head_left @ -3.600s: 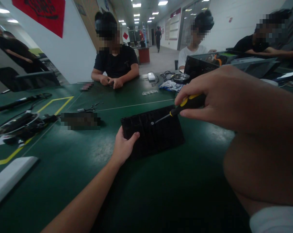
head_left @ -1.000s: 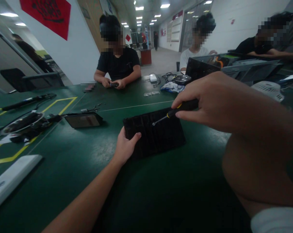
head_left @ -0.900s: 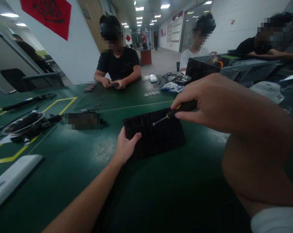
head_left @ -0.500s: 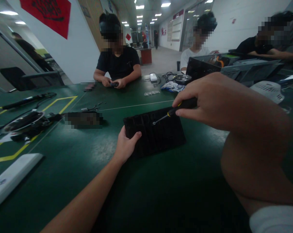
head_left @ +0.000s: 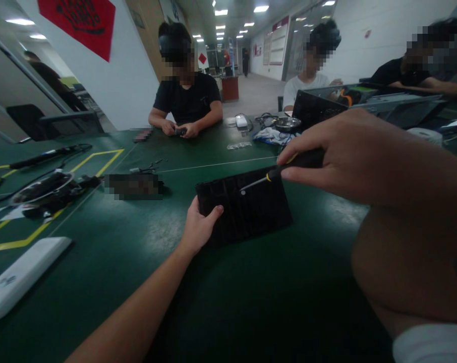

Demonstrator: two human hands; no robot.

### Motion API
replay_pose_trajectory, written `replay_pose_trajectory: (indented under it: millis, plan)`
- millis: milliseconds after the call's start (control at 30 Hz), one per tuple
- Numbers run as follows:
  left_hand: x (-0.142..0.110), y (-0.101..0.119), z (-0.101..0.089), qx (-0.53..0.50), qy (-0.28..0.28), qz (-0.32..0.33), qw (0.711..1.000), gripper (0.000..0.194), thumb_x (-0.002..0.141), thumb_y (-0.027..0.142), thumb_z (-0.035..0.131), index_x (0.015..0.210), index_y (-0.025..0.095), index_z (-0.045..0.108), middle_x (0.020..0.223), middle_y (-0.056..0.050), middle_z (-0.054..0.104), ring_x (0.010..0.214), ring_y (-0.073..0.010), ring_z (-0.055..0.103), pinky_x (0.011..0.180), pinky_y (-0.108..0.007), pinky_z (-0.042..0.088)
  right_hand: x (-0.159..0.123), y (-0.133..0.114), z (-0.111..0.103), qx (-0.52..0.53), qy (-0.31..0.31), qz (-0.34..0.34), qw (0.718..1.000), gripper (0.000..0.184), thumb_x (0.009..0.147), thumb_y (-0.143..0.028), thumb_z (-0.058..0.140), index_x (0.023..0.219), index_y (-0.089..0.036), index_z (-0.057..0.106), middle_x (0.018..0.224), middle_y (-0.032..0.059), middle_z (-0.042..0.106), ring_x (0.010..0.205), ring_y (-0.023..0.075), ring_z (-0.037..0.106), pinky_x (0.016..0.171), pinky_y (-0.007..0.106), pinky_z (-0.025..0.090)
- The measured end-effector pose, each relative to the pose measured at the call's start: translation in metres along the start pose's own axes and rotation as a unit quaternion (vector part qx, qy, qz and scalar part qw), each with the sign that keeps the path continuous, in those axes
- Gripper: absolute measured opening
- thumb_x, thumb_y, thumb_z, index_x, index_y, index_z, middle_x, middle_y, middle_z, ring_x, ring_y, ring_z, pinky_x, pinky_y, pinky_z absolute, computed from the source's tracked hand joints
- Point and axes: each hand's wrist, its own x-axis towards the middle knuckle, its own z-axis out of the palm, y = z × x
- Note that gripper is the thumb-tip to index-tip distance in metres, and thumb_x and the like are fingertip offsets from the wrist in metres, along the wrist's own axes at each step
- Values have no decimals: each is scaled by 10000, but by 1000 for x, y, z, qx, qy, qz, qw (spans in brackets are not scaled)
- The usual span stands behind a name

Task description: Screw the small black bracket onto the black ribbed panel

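My left hand [head_left: 202, 224] grips the left edge of a flat black rectangular panel [head_left: 259, 209], thumb on top, fingers underneath. Dark ridges mark the panel's left part; what it belongs to I cannot tell. A screwdriver [head_left: 272, 174] with a black and yellow handle is held by my right hand [head_left: 327, 156], which is closed around it. Its metal shaft slants down to the left over the panel. At the shaft's end sits a small round, light-coloured piece, over the panel's middle; whether it touches the surface I cannot tell.
On the green table [head_left: 251, 292], a white oblong case [head_left: 27, 277] lies at the left, with a dark blurred-out object [head_left: 133, 186] and cables beyond it. A person [head_left: 186, 96] sits opposite, handling a small dark item. Open metal housings [head_left: 398, 106] stand at the right.
The view has shifted slightly, moving everything a little to the right. My right hand has turned a bit on the screwdriver. My left hand keeps its hold on the panel.
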Motion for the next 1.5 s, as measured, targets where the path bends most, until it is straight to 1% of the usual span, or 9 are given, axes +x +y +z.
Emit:
replay_pose_trajectory:
  millis: [100,167,333,467,733,933,1200,1333,1500]
  plan:
    - [0,1,0,5,2,-3,1000,496,779,330,832,1227,208,659,1209,-103,783,1148,-326,757,1066,-570,599,0,3,0,-9,29,-32,999,236,928,-341,651,1061,-336,845,1045,35,825,950,310,749,942,480,542]
    - [0,1,0,7,2,-2,1000,494,781,335,831,1228,210,661,1206,-102,782,1147,-328,756,1059,-570,603,1,4,2,-18,30,-46,998,227,899,-339,669,1053,-346,836,1051,24,817,956,315,743,920,491,552]
    - [1,0,0,5,-2,5,1000,490,779,328,828,1224,204,665,1207,-106,780,1155,-329,752,1068,-568,597,5,-1,5,-27,4,-60,998,226,884,-246,651,1023,-298,821,1049,51,800,991,304,724,913,475,542]
    - [1,-1,1,-4,-3,4,1000,496,781,330,827,1231,201,662,1211,-101,782,1155,-322,752,1077,-567,589,7,-6,6,-27,6,-80,996,252,890,-198,618,1028,-260,820,1039,64,790,991,292,714,929,458,530]
    - [3,-5,1,-26,-8,-2,1000,514,776,313,835,1247,204,660,1226,-102,784,1160,-319,751,1064,-555,597,8,-3,9,-45,-8,-79,996,243,894,-252,624,1029,-263,826,1034,54,787,979,301,719,916,456,537]
    - [3,-5,1,-14,-7,3,1000,505,779,317,826,1245,201,667,1215,-104,780,1156,-319,750,1058,-547,599,7,-2,9,-37,-8,-76,996,241,888,-261,630,1040,-271,817,1031,43,789,983,291,715,920,450,541]
    - [3,-3,-2,-2,-4,-2,1000,516,777,332,833,1246,203,662,1220,-104,778,1156,-323,750,1061,-548,600,9,-2,6,-37,-33,-35,998,253,902,-281,646,1092,-267,814,1101,47,798,1042,302,716,932,447,544]
    - [3,-4,-2,-7,-3,-6,1000,506,771,331,835,1232,206,667,1212,-105,780,1154,-325,752,1051,-548,607,8,-7,6,-32,-36,-14,999,234,916,-294,655,1094,-278,807,1156,59,793,1096,313,701,896,427,533]
    - [3,-2,-1,2,-1,-10,1000,499,761,330,837,1214,208,668,1190,-99,788,1126,-320,760,1036,-543,614,3,-16,8,-35,-33,37,998,233,883,-254,685,1074,-271,817,1144,74,786,1038,311,703,848,416,500]
